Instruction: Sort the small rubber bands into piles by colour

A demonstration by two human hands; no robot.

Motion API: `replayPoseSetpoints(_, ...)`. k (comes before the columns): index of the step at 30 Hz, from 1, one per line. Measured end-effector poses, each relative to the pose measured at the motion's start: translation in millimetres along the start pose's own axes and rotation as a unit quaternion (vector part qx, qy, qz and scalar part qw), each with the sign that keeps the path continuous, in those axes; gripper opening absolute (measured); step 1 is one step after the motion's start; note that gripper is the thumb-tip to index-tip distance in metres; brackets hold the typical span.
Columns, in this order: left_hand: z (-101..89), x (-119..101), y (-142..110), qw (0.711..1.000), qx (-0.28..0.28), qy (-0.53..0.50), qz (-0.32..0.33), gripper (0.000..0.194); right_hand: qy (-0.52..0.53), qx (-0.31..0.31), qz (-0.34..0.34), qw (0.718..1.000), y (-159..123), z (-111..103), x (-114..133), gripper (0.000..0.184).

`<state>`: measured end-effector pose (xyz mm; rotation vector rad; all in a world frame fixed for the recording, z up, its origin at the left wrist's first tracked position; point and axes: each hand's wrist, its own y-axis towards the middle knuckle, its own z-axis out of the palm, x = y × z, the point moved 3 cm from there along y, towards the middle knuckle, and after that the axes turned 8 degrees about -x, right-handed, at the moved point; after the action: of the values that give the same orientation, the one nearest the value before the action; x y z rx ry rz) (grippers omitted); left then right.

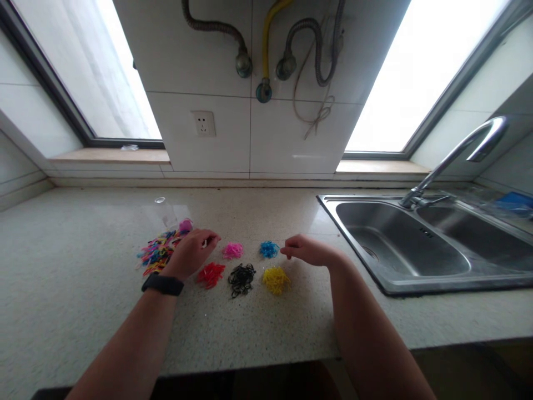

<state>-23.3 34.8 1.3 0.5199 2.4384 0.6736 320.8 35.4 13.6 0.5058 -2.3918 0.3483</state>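
Note:
My left hand [194,251], with a black band on its wrist, is closed in a loose pinch at the right side of a mixed heap of small colourful rubber bands [160,250]. Anything between its fingertips is too small to make out. Closed as well, my right hand [310,250] has its fingertips just right of a blue pile of bands [268,249]; what they hold, if anything, is hidden. Between the hands lies a pink pile [232,250]. Nearer to me are a red pile [211,275], a black pile [241,279] and a yellow pile [276,280].
Behind the mixed heap a clear plastic container [167,214] lies on the speckled counter [233,339]. To the right is a double steel sink [400,244] with a curved tap [453,158]. Pipes and a socket [204,123] are on the tiled wall.

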Motion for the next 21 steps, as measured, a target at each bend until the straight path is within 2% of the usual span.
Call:
replayPoseSetpoints(2, -0.6, -1, 0, 1.0, 0.0, -0.005, -0.003, 0.022, 0.034, -0.056, 0.017, 0.998, 9, 1, -12, 0.045)
replayPoseSetpoints(4, -1.2, -3, 0, 1.0, 0.009, -0.014, -0.003, 0.021, 0.121, -0.138, 0.043, 0.982, 19, 1, -24, 0.045)
replayPoseSetpoints(5, -1.6, -5, 1, 1.0, 0.013, -0.019, -0.002, 0.021, 0.196, -0.195, 0.055, 0.959, 24, 0, -31, 0.045)
replayPoseSetpoints(6, -2.0, -6, 0, 1.0, 0.018, -0.024, -0.001, 0.02, 0.285, -0.253, 0.057, 0.923, 27, -2, -37, 0.045)
replayPoseSetpoints(8, -3.1, -9, 0, 0.999, 0.026, -0.027, 0.001, 0.02, 0.347, -0.306, 0.054, 0.885, 34, -4, -44, 0.048)
replayPoseSetpoints(11, -5.2, -13, -1, 0.999, 0.032, -0.037, 0.0, 0.019, 0.392, -0.339, 0.046, 0.854, 38, -8, -49, 0.049)
replayPoseSetpoints(17, -11.0, -25, -1, 0.998, 0.044, -0.041, 0.019, 0.018, 0.457, -0.35, 0.058, 0.816, 39, -9, -55, 0.046)
replayPoseSetpoints(21, -27.7, -21, 0, 1.0, -0.009, -0.026, 0.001, 0.019, 0.506, -0.34, 0.047, 0.791, 42, -8, -62, 0.044)
